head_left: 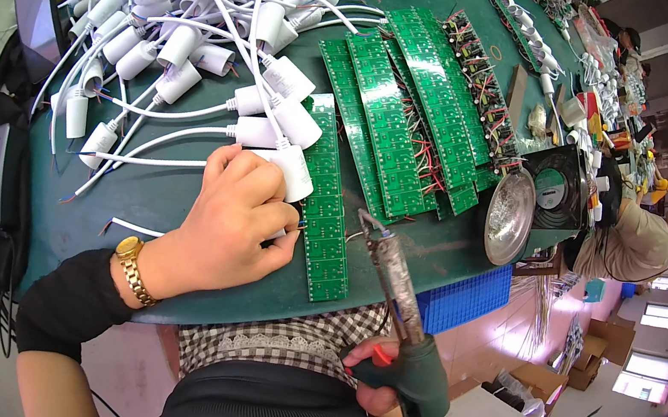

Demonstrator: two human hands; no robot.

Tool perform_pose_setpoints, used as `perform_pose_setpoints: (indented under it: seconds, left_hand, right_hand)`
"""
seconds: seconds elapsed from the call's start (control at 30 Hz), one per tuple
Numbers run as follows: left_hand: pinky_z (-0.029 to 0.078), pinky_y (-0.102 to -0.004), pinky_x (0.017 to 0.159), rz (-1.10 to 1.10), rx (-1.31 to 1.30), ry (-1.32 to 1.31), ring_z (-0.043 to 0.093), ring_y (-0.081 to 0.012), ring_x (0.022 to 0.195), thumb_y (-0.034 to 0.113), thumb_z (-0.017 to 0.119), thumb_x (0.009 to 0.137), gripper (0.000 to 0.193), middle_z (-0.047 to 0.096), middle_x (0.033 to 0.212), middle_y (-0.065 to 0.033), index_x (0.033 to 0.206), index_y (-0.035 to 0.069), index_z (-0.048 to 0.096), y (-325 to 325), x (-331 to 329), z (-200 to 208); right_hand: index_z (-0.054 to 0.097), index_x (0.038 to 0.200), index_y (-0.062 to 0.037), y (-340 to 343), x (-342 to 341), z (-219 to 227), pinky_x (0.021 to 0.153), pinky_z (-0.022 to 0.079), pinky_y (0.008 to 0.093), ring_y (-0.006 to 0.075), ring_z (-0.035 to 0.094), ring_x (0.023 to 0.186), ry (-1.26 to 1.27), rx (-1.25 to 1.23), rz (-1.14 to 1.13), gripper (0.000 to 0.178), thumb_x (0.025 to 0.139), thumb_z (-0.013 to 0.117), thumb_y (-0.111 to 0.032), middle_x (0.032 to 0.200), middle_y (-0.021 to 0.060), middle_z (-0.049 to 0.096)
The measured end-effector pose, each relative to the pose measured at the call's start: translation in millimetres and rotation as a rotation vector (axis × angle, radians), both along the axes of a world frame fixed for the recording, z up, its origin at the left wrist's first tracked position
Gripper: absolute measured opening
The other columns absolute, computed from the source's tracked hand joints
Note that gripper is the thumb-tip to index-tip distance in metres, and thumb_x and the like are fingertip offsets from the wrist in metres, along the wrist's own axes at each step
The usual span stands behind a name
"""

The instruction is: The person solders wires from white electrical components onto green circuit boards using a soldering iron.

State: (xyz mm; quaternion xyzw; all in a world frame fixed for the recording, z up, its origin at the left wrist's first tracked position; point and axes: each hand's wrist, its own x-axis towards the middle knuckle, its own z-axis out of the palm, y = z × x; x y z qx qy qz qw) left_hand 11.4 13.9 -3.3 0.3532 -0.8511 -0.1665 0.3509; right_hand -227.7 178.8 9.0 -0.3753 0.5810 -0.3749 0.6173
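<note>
My left hand (232, 224) is closed, thumb and fingers pinched at the edge of a narrow green circuit board strip (322, 233). A white lamp socket, mostly hidden, shows between the fingers, and a white cable (137, 227) runs out from under the hand. Beside my knuckles, several white lamp sockets (292, 169) lie along the strip's left edge, their cables trailing left. In my right hand (377, 379) is a soldering gun (420, 381) with a dark green handle and red trigger. Its bent tip (367, 220) points up, just right of the strip.
White sockets with cables (177, 43) pile up at the far left. Green circuit boards (391, 113) overlap across the middle. To the right are a metal dish (510, 217), a black fan (551, 187) and a blue basket (467, 299). A person (641, 237) sits farther right.
</note>
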Motion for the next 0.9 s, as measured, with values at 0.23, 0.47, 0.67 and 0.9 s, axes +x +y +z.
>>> perform_pose_setpoints:
  seconds: [0.23, 0.47, 0.67, 0.9]
  left_hand:
    - [0.034, -0.0504, 0.091, 0.01, 0.006, -0.002, 0.05, -0.0235, 0.085, 0.008, 0.076, 0.063, 0.014, 0.047, 0.08, -0.0029, 0.07, 0.009, 0.063, 1.5, 1.0, 1.4]
    - [0.034, -0.0451, 0.088, 0.002, -0.043, -0.015, 0.047, -0.0247, 0.081, 0.005, 0.077, 0.061, 0.02, 0.045, 0.08, -0.0031, 0.072, 0.011, 0.062, 1.5, 0.7, -0.3]
    - [0.033, -0.0471, 0.093, -0.009, -0.043, -0.033, 0.048, -0.0245, 0.084, 0.009, 0.078, 0.062, 0.021, 0.045, 0.08, -0.0031, 0.075, 0.012, 0.062, 1.2, 3.1, 1.1]
    - [0.028, -0.0537, 0.1, -0.171, -0.512, -0.197, 0.054, -0.0221, 0.099, 0.032, 0.071, 0.072, 0.035, 0.056, 0.097, -0.0027, 0.101, 0.013, 0.063, -24.6, 19.4, 0.8]
  right_hand:
    - [0.039, 0.124, -0.0101, -14.1, 33.1, -8.8, 0.066, 0.049, 0.0338, 0.0204, 0.059, 0.065, -0.349, -0.471, -0.204, 0.054, 0.091, 0.056, -0.049, 0.088, 0.0114, 0.058]
    - [0.042, 0.126, -0.0123, -41.6, 54.6, -5.3, 0.082, 0.046, 0.0386, 0.0211, 0.056, 0.073, -0.753, -0.37, -0.338, 0.04, 0.092, 0.055, -0.026, 0.088, 0.0091, 0.052]
    - [0.043, 0.124, -0.0099, -53.5, 63.9, -23.0, 0.109, 0.029, 0.0481, 0.0193, 0.058, 0.07, -0.746, -0.454, -0.328, 0.039, 0.09, 0.056, -0.024, 0.084, 0.007, 0.052]
    - [0.043, 0.122, -0.0099, -52.4, 66.4, -27.1, 0.118, 0.014, 0.0525, 0.0202, 0.059, 0.067, -0.671, -0.513, -0.338, 0.04, 0.089, 0.057, -0.025, 0.082, 0.007, 0.052]
